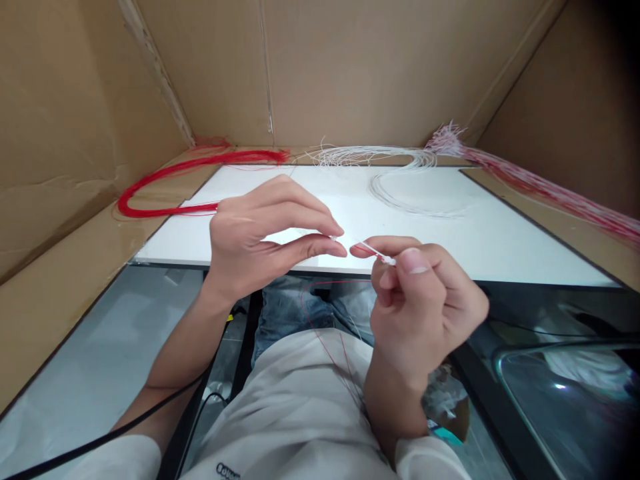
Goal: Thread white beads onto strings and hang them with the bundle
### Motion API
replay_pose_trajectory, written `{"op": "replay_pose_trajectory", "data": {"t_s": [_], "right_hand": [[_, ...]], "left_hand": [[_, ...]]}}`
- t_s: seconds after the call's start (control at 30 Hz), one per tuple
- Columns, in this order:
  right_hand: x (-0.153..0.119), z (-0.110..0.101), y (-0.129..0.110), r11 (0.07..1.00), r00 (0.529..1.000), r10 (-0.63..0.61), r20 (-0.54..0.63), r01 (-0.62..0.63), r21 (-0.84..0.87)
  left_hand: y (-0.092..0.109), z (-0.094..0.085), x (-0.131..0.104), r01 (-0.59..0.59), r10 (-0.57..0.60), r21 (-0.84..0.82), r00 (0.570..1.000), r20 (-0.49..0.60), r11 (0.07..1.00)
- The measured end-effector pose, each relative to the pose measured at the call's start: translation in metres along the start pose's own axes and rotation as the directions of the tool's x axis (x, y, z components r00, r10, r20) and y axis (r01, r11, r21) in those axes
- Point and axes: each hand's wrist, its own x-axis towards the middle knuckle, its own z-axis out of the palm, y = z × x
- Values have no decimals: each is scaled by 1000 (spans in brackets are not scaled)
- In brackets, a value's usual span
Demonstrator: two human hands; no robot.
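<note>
In front of my body, my left hand [273, 237] brings its thumb and fingertips together in a loose pinch, with a tiny bit of white cord showing between them. My right hand [420, 300] is closed, its thumb and bent finger pinching a small white knot [387, 260] with a trace of red in it. From that knot a white cord [367, 247] slants up toward the left fingertips. Thin red threads [320, 333] hang below the right hand, over the lap and shirt.
A red thread bundle [150, 183] curves at the left of the white board [500, 247]. Loose white cords [385, 190] lie at its back, and a red-and-white bundle [550, 183] at the right. Cardboard walls [360, 73] enclose the board. A black cable [125, 427] crosses my left forearm.
</note>
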Motion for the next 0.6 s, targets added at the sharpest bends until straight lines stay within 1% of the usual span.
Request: {"op": "replay_pose_trajectory", "data": {"t_s": [0.13, 0.27, 0.47, 0.6], "right_hand": [[-1, -2, 0, 999, 999, 42, 28, -43, 29], [0, 0, 0, 999, 998, 53, 31, -53, -5], [-1, 8, 1, 985, 997, -55, -51, 46, -164], [-2, 10, 2, 981, 996, -74, -50, 63, -181]], "left_hand": [[1, 0, 0, -49, 49, 40, 999, 2, 998], [2, 0, -2, -86, 86, 123, 996, 10, 989], [0, 2, -6, -142, 134, 279, 990, 48, 950], [-2, 3, -6, -160, 155, 330, 987, 43, 930]]}}
